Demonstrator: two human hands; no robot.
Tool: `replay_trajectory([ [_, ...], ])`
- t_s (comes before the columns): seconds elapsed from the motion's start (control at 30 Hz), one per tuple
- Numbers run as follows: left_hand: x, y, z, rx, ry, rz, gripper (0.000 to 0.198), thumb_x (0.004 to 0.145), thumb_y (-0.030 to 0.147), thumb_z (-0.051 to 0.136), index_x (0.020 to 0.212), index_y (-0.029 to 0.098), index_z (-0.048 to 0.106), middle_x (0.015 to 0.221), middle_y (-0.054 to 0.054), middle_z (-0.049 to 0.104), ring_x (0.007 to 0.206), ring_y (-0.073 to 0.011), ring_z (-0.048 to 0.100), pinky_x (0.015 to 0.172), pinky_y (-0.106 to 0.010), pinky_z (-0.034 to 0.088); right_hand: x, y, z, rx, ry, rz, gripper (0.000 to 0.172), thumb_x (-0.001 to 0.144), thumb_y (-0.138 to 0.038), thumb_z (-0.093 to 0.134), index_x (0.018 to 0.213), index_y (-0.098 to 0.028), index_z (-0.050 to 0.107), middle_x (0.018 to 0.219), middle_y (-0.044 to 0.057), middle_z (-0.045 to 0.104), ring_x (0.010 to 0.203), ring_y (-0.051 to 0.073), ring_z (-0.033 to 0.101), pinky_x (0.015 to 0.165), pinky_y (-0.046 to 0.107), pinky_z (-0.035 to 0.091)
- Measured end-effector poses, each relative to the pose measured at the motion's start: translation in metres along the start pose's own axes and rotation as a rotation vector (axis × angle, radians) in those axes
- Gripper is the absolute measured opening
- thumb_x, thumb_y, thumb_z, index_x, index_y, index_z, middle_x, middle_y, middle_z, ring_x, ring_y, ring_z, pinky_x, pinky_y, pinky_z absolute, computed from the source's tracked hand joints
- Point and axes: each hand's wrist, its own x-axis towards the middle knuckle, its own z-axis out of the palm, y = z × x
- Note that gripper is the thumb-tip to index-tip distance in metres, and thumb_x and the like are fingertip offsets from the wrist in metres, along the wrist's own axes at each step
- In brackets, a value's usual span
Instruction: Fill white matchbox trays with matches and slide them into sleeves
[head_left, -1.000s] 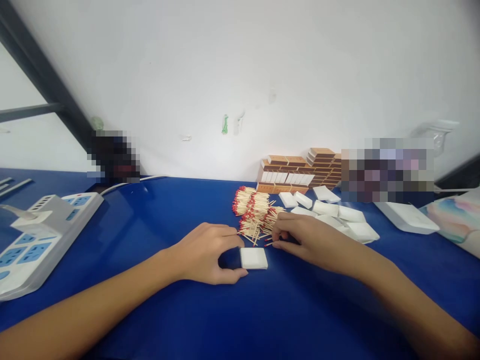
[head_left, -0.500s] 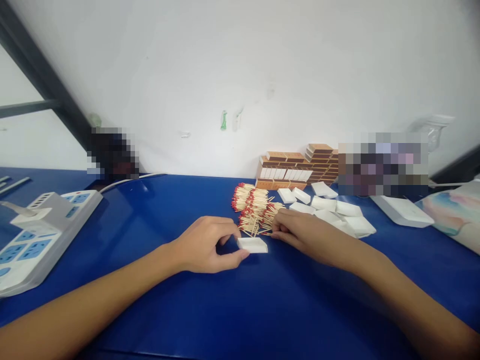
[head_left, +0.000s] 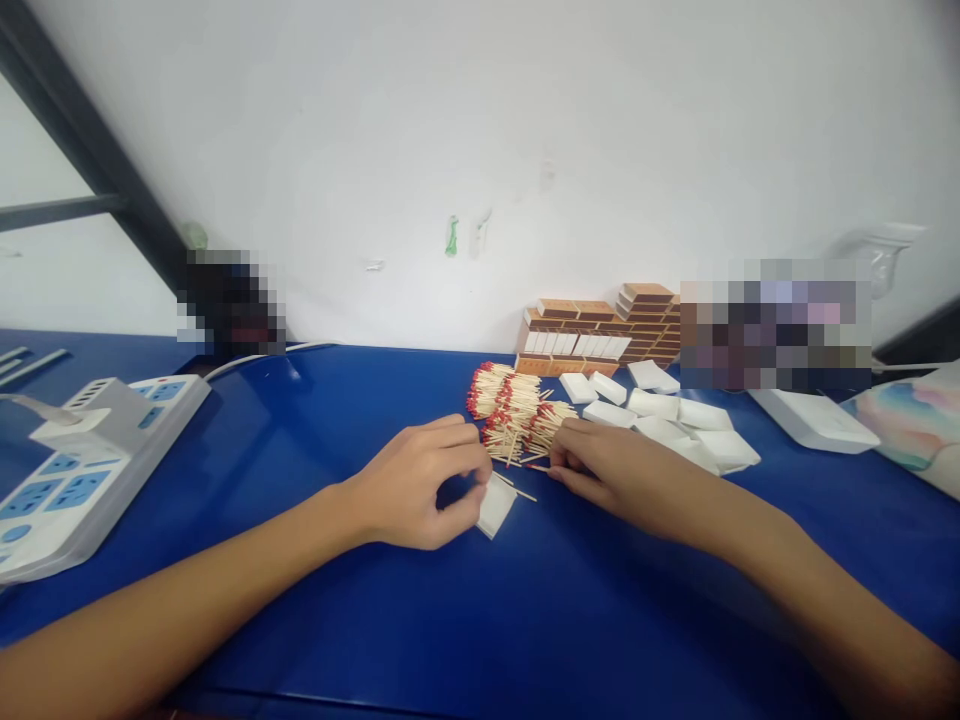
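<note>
My left hand is curled around a small white matchbox tray, tilting it up off the blue table. My right hand lies at the near edge of a pile of red-tipped matches, its fingertips pinched together on matches there. A few loose matches lie between the two hands.
Several empty white trays lie to the right of the pile. Brown matchbox sleeves are stacked against the white wall. A white and blue power strip sits at the left. A white flat object and colourful paper lie at the right.
The white tray lay flat on the table; my left hand has now tipped it up on edge and closed more around it. My right hand stayed at the match pile.
</note>
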Motion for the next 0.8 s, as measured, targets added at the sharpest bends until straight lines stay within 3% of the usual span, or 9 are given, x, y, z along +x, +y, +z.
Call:
replay_trajectory([
  [0.1,0.0,0.002,-0.002,0.066,-0.071,0.049,0.042,0.081,0.001,0.051,0.115,0.019,0.068,0.104,-0.007,0.067,0.092,-0.0206,0.058,0.084,-0.036,0.049,0.001,-0.001,0.002,-0.045,0.014,0.02,0.012,0.1,-0.02,0.052,0.09,-0.021,0.057,0.094,0.006,0.065,0.079,0.019,0.057,0.067,0.031,0.039],
  [0.17,0.0,0.005,-0.003,0.084,-0.111,0.086,0.055,0.077,-0.002,0.051,0.124,0.022,0.068,0.125,-0.01,0.065,0.112,-0.0245,0.058,0.099,-0.041,0.05,0.003,-0.002,0.004,-0.059,0.03,0.029,0.011,0.099,-0.02,0.053,0.089,-0.02,0.057,0.093,0.006,0.065,0.077,0.019,0.057,0.066,0.031,0.039],
  [0.3,-0.001,0.012,-0.002,0.096,-0.133,0.106,0.046,0.078,0.009,0.06,0.121,0.021,0.071,0.145,-0.013,0.057,0.139,-0.0327,0.047,0.113,-0.051,0.043,0.006,-0.006,0.005,-0.075,0.053,0.026,0.011,0.098,-0.018,0.055,0.088,-0.02,0.058,0.093,0.005,0.065,0.077,0.018,0.058,0.066,0.03,0.039],
  [0.47,-0.002,0.011,0.001,0.12,-0.077,0.129,0.022,0.09,0.03,0.067,0.107,0.017,0.073,0.137,-0.014,0.064,0.134,-0.032,0.053,0.11,-0.049,0.046,0.003,-0.007,0.001,-0.046,0.061,0.03,0.01,0.097,-0.018,0.057,0.087,-0.021,0.06,0.092,0.005,0.067,0.079,0.019,0.059,0.067,0.03,0.04],
  [0.67,-0.001,0.007,0.004,0.067,-0.073,0.114,0.026,0.093,0.032,0.067,0.112,0.015,0.07,0.106,-0.008,0.075,0.113,-0.0255,0.063,0.101,-0.041,0.049,0.003,-0.007,0.001,-0.033,0.029,0.034,0.014,0.097,-0.017,0.054,0.083,-0.021,0.055,0.089,0.004,0.065,0.077,0.019,0.058,0.066,0.03,0.038],
  [0.8,-0.003,0.005,0.006,0.078,-0.056,0.102,0.031,0.092,0.034,0.069,0.117,0.015,0.07,0.103,-0.008,0.076,0.106,-0.0247,0.063,0.098,-0.04,0.049,0.004,-0.009,0.001,-0.012,0.046,0.032,0.013,0.096,-0.019,0.055,0.083,-0.022,0.055,0.087,0.003,0.065,0.076,0.018,0.058,0.066,0.03,0.038],
])
